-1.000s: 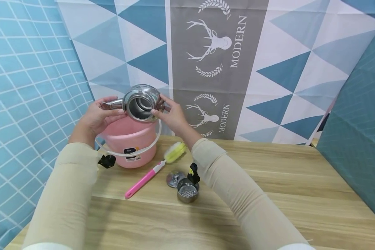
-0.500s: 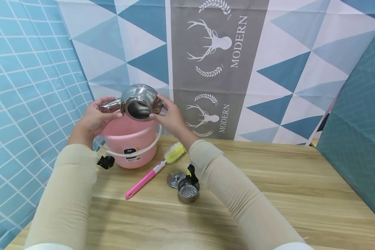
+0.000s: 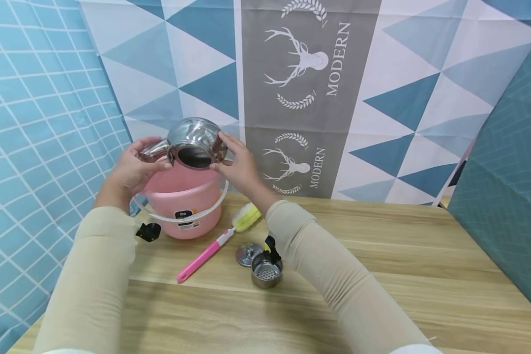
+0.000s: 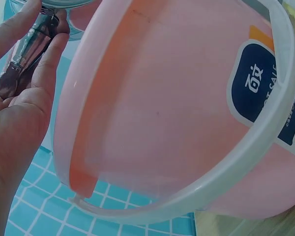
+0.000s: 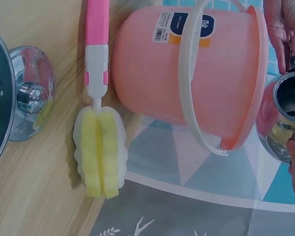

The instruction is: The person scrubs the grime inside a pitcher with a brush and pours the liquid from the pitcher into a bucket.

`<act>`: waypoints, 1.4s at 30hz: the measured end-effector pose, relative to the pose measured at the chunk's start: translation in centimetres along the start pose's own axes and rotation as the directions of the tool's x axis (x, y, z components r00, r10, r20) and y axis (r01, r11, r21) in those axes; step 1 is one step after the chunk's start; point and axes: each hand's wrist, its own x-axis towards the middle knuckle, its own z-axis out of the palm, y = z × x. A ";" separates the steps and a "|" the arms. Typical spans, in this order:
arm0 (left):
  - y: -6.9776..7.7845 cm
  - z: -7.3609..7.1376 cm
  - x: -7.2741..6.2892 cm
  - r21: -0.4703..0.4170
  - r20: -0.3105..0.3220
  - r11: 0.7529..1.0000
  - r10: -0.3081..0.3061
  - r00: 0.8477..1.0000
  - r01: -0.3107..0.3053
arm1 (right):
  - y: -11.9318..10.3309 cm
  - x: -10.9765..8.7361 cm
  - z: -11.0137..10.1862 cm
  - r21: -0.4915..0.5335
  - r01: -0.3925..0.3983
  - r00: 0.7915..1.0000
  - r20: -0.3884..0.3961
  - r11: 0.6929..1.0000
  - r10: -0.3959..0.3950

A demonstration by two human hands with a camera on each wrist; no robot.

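Note:
A shiny steel teapot [image 3: 194, 133] is held over the pink bucket [image 3: 183, 216], its round mouth tipped down and toward me. My left hand [image 3: 130, 164] grips the handle [image 3: 155, 149] on its left side, fingers curled around it, as the left wrist view also shows. On the other side, my right hand [image 3: 239, 162] grips the teapot with the thumb near the mouth's rim and fingers on top. In the right wrist view, the teapot's opening [image 5: 292, 96] looks dark inside. The bucket's inside is mostly hidden.
A pink-handled sponge brush [image 3: 210, 251] lies on the wooden table [image 3: 380, 275] before the bucket. Beside it sit a steel lid [image 3: 246, 253] and a perforated strainer cup [image 3: 266, 273]. The bucket's white handle [image 3: 203, 212] hangs across its front. A tiled-pattern wall [image 3: 35, 147] stands at left.
Both hands have tilted the teapot further, so its mouth turns more downward and less of its inside shows. It has shifted slightly left. The things on the table stay put.

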 end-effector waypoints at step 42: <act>-0.4 -0.2 -0.1 -0.175 0.034 0.983 0.066 0.997 -0.059 | -0.4 -0.6 0.5 -0.171 0.177 0.980 -0.064 0.969 -0.190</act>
